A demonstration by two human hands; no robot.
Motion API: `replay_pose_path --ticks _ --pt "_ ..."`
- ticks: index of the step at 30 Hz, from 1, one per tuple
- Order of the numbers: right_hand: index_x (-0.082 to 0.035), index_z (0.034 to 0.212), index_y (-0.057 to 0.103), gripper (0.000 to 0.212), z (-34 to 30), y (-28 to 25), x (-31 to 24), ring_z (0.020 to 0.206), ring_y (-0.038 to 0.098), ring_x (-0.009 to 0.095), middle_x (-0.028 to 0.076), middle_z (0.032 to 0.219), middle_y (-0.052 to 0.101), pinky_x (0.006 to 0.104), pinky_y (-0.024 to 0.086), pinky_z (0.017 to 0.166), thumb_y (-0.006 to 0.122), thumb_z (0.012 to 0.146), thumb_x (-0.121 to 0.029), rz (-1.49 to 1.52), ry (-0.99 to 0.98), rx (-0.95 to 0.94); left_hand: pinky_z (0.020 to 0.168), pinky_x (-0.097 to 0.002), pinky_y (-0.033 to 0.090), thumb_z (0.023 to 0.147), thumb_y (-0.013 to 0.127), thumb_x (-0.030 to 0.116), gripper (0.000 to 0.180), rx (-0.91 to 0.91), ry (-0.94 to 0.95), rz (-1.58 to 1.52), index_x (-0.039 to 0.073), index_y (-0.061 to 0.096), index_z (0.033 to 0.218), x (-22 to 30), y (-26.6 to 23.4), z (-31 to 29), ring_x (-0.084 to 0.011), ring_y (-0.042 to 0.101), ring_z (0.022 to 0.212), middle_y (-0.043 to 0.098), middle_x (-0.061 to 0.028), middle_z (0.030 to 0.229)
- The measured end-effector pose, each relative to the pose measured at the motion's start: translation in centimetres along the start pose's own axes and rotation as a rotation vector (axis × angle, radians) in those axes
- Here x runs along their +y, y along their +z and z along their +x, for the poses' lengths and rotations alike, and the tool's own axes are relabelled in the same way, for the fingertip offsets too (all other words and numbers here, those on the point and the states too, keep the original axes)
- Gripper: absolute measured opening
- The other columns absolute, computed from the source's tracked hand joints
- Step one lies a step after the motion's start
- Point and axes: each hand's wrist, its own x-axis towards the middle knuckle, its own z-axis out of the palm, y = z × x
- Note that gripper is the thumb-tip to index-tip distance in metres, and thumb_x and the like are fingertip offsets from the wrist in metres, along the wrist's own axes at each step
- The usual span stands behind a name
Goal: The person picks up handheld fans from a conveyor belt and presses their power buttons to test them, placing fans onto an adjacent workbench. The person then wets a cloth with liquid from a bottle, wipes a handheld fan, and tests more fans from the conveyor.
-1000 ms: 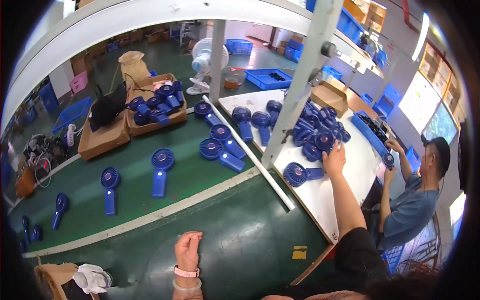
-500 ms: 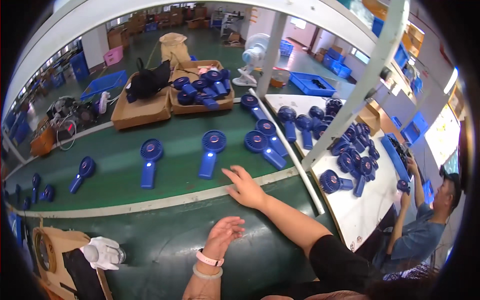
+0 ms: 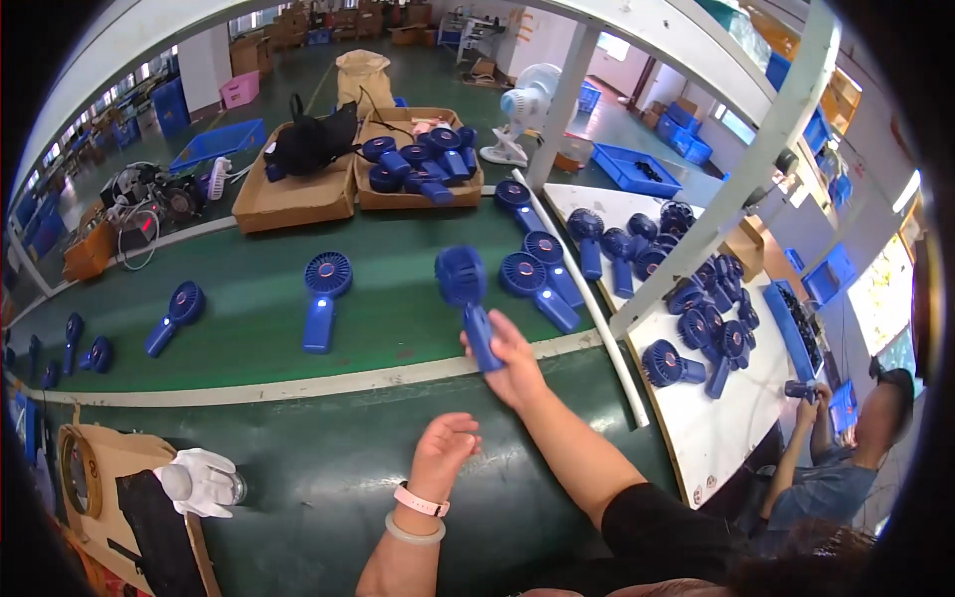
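My right hand (image 3: 515, 366) grips a blue handheld fan (image 3: 464, 289) by its handle, lifted off the green belt with its head tilted up. My left hand (image 3: 446, 453), with a pink band and a pale bracelet at the wrist, hovers over the dark green bench; its fingers are loosely curled and apart, with nothing in them. Another blue handheld fan (image 3: 322, 298) lies on the belt (image 3: 239, 343) left of the held one. To the right of it, several more fans (image 3: 537, 291) lie close together beside a white rod (image 3: 587, 298).
A white table (image 3: 667, 428) at right carries many blue fans; beyond it a co-worker (image 3: 836, 478) handles a fan. Cardboard trays (image 3: 298, 204) stand behind the belt, one filled with fans. A slanted white post (image 3: 716, 189) rises at right. A white bottle (image 3: 199, 483) is at lower left.
My right hand has taken hold of the fan that lay on the belt and raised it. My left hand stays over the bench. The view has shifted slightly.
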Motion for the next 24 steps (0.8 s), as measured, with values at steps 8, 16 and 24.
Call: replay_pose_path --ticks 8,16,24 --pt "-0.002 0.13 0.031 0.069 -7.1 0.9 -1.8 0.113 0.049 0.025 0.016 0.128 0.043 0.0405 0.043 0.094 0.07 0.074 -0.008 0.09 0.384 -0.289 0.094 -0.034 0.042 0.062 0.064 -0.015 0.087 -0.126 0.263 0.162 0.011 0.024 0.136 -0.5 2.2 0.4 -0.0211 0.038 0.12 0.033 -0.0061 0.13" --pt "-0.007 0.122 0.034 0.063 -7.1 0.0 -1.1 0.098 0.052 0.015 0.005 0.105 0.049 0.0324 0.045 0.086 0.072 0.071 -0.004 -0.326 0.278 -0.08 0.087 -0.029 0.046 0.073 0.06 -0.012 0.064 -0.011 0.215 0.353 0.002 0.038 0.131 -0.6 1.8 0.2 -0.0205 0.05 0.109 0.039 -0.0073 0.121" --pt "-0.002 0.12 0.041 0.04 -7.1 0.1 -1.0 0.1 0.053 0.013 0.007 0.111 0.054 0.0275 0.043 0.087 0.057 0.084 -0.005 -0.406 0.168 -0.082 0.091 -0.0298 0.042 0.078 0.048 -0.014 0.06 0.044 0.157 0.279 -0.001 0.03 0.134 -0.4 2.1 0.0 -0.0208 0.051 0.11 0.048 -0.0156 0.122"
